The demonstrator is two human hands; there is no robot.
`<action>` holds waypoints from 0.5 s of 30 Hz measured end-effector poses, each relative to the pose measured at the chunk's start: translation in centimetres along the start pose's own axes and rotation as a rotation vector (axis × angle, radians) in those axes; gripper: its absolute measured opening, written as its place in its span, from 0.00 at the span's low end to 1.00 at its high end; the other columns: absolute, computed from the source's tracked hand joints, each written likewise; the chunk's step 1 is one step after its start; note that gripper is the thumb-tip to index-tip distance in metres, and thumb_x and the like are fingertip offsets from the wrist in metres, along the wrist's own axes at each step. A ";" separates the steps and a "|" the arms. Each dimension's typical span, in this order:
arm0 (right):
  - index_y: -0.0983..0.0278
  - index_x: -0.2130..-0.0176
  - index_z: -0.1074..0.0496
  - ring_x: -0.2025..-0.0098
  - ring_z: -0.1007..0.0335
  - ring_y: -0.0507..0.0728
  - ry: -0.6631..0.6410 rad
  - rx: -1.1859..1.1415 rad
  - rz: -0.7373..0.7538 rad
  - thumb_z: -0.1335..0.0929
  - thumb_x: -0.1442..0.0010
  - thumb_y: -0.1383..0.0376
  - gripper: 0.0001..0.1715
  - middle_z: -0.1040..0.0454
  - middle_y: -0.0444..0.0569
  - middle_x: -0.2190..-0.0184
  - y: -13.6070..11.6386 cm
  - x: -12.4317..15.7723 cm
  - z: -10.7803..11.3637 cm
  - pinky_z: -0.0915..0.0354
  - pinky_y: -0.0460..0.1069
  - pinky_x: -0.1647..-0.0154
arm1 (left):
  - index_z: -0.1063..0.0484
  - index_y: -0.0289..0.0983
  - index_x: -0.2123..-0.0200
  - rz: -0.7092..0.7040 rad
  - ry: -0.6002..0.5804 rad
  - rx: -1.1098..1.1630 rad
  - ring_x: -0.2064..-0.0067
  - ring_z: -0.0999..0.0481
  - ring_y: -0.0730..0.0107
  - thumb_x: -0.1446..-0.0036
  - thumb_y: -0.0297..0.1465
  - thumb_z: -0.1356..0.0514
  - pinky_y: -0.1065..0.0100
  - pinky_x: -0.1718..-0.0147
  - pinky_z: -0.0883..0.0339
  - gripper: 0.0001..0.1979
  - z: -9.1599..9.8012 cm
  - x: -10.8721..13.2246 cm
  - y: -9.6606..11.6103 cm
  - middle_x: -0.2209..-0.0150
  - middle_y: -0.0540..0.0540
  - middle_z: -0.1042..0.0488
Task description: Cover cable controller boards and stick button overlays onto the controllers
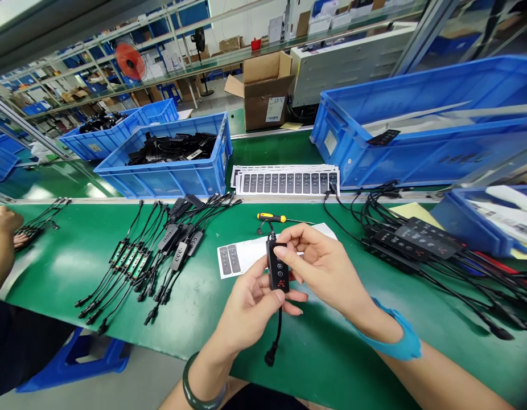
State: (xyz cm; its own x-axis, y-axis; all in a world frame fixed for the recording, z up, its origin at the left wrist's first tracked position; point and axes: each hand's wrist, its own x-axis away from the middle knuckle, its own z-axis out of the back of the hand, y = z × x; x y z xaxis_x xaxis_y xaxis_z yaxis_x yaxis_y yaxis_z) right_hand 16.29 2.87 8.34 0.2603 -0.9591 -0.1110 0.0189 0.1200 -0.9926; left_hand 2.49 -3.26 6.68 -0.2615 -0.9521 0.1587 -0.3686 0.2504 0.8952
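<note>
A black inline controller (279,273) with plus and minus button marks is held upright above the green table. My left hand (250,304) grips its lower end, with the thumb at the bottom corner. At its upper part, my right hand (321,259) is closed, the thumb pressing on the front face. A cable with a round connector (270,354) hangs from the controller's lower end. Under and behind my hands lies a white label sheet (246,259) with dark stickers at its left end. A yellow and black screwdriver (272,217) rests just beyond it.
To the left lie green circuit boards with cables (131,259) and black controller housings (178,256). Labelled controllers (404,242) are piled at right. Label sheets (289,183) and blue bins (169,179) stand behind. A co-worker's hand (5,222) is at far left.
</note>
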 end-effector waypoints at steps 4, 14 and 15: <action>0.62 0.65 0.30 0.77 0.39 0.51 0.015 0.015 -0.028 0.30 0.44 0.57 0.11 0.37 0.41 0.78 0.3 0.1 0.0 0.35 0.44 0.81 | 0.39 0.39 0.35 -0.004 0.004 -0.034 0.56 0.20 0.54 0.42 0.35 0.35 0.59 0.60 0.24 0.33 -0.1 -0.1 -0.2 0.54 0.36 0.23; 0.62 0.64 0.31 0.78 0.38 0.51 0.006 0.043 -0.028 0.30 0.43 0.58 0.11 0.37 0.40 0.79 0.6 0.1 0.1 0.36 0.45 0.80 | 0.40 0.38 0.35 -0.003 0.018 -0.058 0.56 0.20 0.57 0.42 0.35 0.36 0.63 0.61 0.25 0.33 -0.5 0.0 -0.1 0.54 0.37 0.24; 0.61 0.62 0.32 0.78 0.38 0.51 0.011 0.055 -0.023 0.30 0.44 0.58 0.12 0.36 0.39 0.79 0.8 0.0 0.2 0.35 0.46 0.80 | 0.40 0.38 0.35 -0.002 0.024 -0.061 0.56 0.20 0.57 0.42 0.35 0.36 0.63 0.61 0.25 0.33 -0.4 0.0 -0.1 0.54 0.38 0.24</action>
State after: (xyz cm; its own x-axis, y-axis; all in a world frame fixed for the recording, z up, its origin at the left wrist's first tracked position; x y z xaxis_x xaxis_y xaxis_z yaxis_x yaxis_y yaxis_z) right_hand 16.55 3.00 7.56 0.2488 -0.9645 -0.0888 0.0777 0.1112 -0.9908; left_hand 2.94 -3.37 6.76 -0.2390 -0.9568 0.1658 -0.3137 0.2377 0.9193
